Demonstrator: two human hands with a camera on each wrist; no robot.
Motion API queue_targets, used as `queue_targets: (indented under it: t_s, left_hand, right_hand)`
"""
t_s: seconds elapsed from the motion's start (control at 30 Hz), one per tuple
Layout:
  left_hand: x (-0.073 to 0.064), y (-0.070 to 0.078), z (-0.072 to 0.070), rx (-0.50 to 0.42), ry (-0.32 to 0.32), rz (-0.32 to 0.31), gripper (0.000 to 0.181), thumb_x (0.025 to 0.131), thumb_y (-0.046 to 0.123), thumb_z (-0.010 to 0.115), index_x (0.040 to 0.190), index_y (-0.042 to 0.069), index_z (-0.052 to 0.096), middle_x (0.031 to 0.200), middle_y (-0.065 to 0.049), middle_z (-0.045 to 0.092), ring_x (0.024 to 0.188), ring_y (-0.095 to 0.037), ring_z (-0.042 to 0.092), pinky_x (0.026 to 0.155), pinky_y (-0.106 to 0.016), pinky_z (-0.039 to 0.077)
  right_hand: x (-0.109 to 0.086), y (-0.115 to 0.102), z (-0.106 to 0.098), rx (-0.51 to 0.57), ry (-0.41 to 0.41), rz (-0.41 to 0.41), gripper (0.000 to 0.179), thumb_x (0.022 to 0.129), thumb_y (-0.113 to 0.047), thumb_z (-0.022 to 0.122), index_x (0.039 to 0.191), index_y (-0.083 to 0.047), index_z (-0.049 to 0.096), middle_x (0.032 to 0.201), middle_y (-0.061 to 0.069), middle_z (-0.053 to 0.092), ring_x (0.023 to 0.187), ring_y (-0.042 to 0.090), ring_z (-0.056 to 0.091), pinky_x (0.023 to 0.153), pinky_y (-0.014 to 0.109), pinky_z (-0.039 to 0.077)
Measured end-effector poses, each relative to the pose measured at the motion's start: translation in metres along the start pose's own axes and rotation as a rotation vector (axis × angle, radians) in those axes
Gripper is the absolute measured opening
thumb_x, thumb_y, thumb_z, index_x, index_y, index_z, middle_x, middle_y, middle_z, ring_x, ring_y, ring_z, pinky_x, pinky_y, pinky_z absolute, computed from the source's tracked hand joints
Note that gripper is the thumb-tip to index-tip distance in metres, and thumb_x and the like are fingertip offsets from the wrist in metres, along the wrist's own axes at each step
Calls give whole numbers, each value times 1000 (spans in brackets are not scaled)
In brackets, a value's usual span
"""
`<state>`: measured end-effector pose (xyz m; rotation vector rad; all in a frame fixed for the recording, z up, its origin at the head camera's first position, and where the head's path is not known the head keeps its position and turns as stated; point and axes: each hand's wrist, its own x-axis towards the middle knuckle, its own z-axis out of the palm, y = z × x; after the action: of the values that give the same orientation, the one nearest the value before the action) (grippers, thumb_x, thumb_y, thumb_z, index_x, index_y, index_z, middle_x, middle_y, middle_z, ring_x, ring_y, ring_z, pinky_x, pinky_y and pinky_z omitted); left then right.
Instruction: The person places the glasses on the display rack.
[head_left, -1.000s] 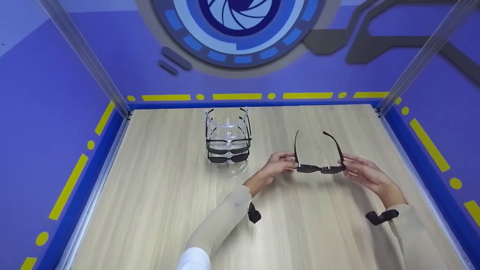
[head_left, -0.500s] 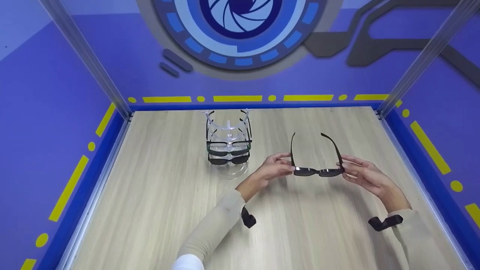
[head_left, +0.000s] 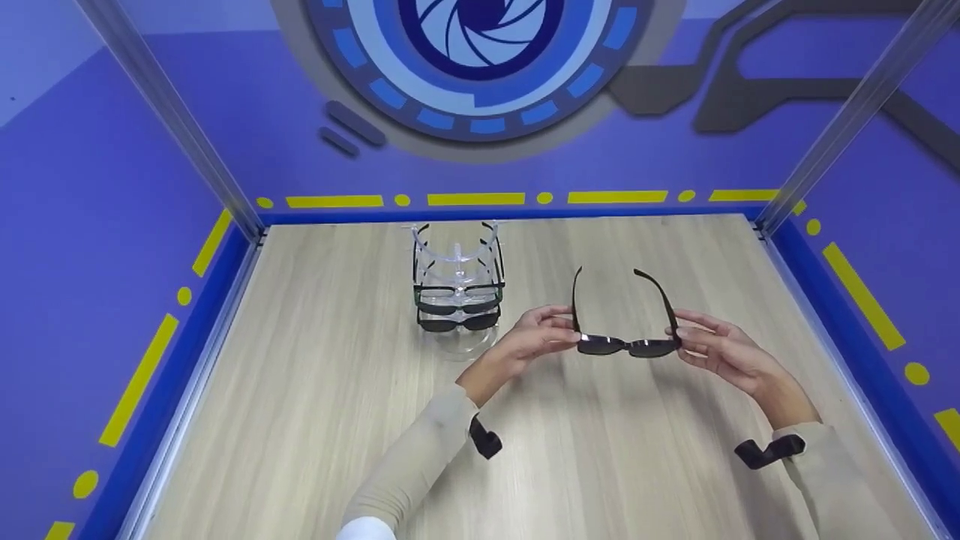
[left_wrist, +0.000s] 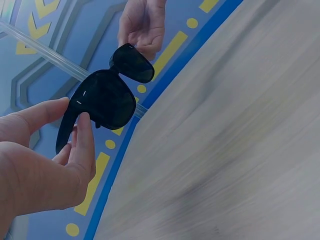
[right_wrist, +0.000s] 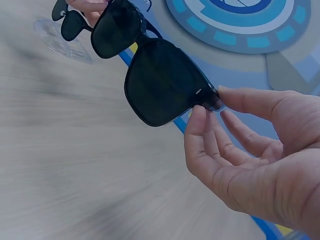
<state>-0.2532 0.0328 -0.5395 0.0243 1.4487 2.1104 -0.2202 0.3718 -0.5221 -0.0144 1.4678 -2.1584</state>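
A pair of black sunglasses (head_left: 600,345) is held up above the table, lenses facing me and both temples unfolded away from me. My left hand (head_left: 529,341) pinches the frame's left corner near the hinge; the left wrist view shows thumb and fingers on either side of that temple. At the opposite corner my right hand (head_left: 724,349) pinches the frame, fingertips at the hinge in the right wrist view. Left of my hands stands a clear display rack (head_left: 457,255) with several glasses on it: clear-lensed glasses (head_left: 459,290) above dark sunglasses (head_left: 457,322).
The rack's round clear base (head_left: 465,352) rests on the wood-grain table (head_left: 315,390). Blue panels (head_left: 112,247) with yellow marks and metal corner posts (head_left: 172,112) enclose the table at the back and sides.
Both hands have shifted slightly left and a little toward me, carrying the sunglasses with them nearer the rack. The rack and its glasses keep their place on the table.
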Motion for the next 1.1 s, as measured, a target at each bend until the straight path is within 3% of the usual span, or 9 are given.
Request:
queue_targets:
  t_s: [0.37,0.6,1.1]
  left_hand:
    - [-11,10,-10,3,-11,25,55,87,-15,64,140,-7,52,98,-1,65,85,-10,67,97,-36,60]
    - [-21,23,-14,33,-1,24,53,89,-12,65,141,-7,51,97,-1,65,88,-12,68,100,-39,58]
    - [-44,45,-14,-14,34,82,55,89,-12,66,141,-6,50,99,-1,66,87,-11,69,98,-39,59]
  right_hand:
    - [2,-3,15,-60,40,14,36,104,2,50,132,-20,59,113,2,75,104,12,73,90,28,61]
    - [4,-9,27,-58,8,2,37,104,3,50,133,-19,59,114,3,75,103,12,73,92,28,60]
    - [5,-32,51,-24,-34,-41,38,105,3,47,131,-19,62,114,0,74,101,10,72,91,27,60]
